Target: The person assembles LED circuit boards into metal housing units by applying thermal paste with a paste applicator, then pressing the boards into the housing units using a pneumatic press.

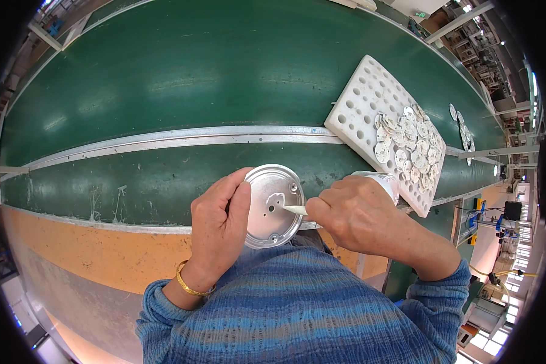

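A round, shallow silver metal dish (262, 223) with small holes in its base is tilted toward the camera. My left hand (221, 221) grips its left rim, thumb along the edge. In my right hand (358, 215) is a white nozzle (295, 210), its tip at the dish's inner face near the central hole. A curved line of white paste (275, 195) lies around part of that hole. Beyond my right hand shows a whitish, translucent object (383, 181), partly hidden by the hand.
A white foam board (355, 116) with rows of holes lies at the right, bearing several round white discs (408, 128). More discs (463, 130) lie farther right on the green surface (236, 67). A metal rail (182, 138) crosses the bench.
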Motion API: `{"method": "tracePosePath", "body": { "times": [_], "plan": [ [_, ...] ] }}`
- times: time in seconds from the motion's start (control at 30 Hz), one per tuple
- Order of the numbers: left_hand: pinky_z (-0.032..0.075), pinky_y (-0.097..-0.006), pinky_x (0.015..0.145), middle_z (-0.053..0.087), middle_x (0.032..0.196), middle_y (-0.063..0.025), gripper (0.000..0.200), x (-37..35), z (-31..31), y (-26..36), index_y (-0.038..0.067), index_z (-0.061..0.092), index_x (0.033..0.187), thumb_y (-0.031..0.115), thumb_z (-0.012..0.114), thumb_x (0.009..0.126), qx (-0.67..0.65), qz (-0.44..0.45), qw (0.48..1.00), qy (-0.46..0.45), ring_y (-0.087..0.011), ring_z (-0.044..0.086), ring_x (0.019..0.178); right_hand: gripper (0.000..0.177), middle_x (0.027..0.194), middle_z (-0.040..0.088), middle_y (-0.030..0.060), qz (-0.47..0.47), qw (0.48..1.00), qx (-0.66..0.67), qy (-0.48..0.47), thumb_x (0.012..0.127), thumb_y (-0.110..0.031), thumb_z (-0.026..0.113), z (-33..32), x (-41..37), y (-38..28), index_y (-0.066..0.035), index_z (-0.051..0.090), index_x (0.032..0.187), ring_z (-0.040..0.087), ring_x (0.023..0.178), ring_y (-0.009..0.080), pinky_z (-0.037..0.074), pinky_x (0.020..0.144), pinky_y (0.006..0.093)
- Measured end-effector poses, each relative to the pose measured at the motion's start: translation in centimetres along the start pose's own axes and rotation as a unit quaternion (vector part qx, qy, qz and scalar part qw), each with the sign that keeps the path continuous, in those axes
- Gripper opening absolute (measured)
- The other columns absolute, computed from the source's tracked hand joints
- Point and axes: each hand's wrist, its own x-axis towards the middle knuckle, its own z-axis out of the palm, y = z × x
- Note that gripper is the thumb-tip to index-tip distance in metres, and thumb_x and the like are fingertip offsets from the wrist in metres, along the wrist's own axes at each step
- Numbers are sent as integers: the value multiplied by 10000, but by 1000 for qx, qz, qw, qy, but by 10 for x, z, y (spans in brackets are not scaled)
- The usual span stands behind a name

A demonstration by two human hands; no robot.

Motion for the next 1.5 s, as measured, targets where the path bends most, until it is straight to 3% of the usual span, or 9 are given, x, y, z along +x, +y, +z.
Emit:
{"method": "tracePosePath", "body": {
  "times": [0.63, 1.03, 1.13, 1.23, 1.43, 1.5],
  "plan": [
    [481, -268, 715, 685, 921, -121, 263, -3, 7, -1, -59, 626, 1077, 129, 506, 937, 26, 15, 1000, -10, -135, 615, 814, 127, 542, 559, 120, -70, 997, 22, 9, 707, -100, 598, 4, 10, -17, -20, 515, 655, 588, 493, 265, 470, 477, 383],
    [476, -248, 724, 679, 929, -101, 285, -5, 6, -3, -59, 623, 1093, 155, 496, 955, 8, -9, 999, -31, -110, 596, 826, 62, 574, 578, 116, -10, 999, 25, 34, 707, -70, 583, 1, 9, -8, -19, 549, 709, 623, 563, 270, 482, 509, 380],
    [473, -239, 734, 672, 938, -80, 290, -2, 5, -9, -60, 619, 1110, 153, 497, 956, -20, -36, 998, -38, -98, 584, 843, 114, 580, 575, 113, 31, 997, 25, 59, 747, -112, 613, 1, -2, -1, -25, 542, 725, 616, 568, 280, 474, 514, 380],
    [490, -270, 739, 689, 945, -131, 289, 2, 9, -11, -39, 623, 1106, 171, 500, 950, -45, -58, 996, -46, -149, 637, 838, 198, 596, 577, 123, 79, 989, 80, 97, 774, -188, 664, 2, -14, 3, -27, 549, 765, 609, 571, 298, 459, 509, 387],
    [453, -220, 737, 644, 917, -35, 305, 14, 24, -9, -57, 613, 1138, 157, 492, 958, -94, -92, 987, -95, -73, 547, 824, 274, 622, 579, 114, 146, 940, 190, 244, 789, -269, 697, 21, -44, 3, -28, 590, 866, 592, 566, 308, 435, 499, 386],
    [457, -226, 781, 659, 979, -52, 318, 21, 32, -20, -49, 610, 1146, 183, 504, 957, -124, -121, 977, -122, -86, 568, 874, 289, 630, 580, 105, 163, 921, 211, 285, 799, -290, 689, 22, -51, -1, -29, 593, 878, 591, 566, 297, 433, 499, 373]
  ]
}}
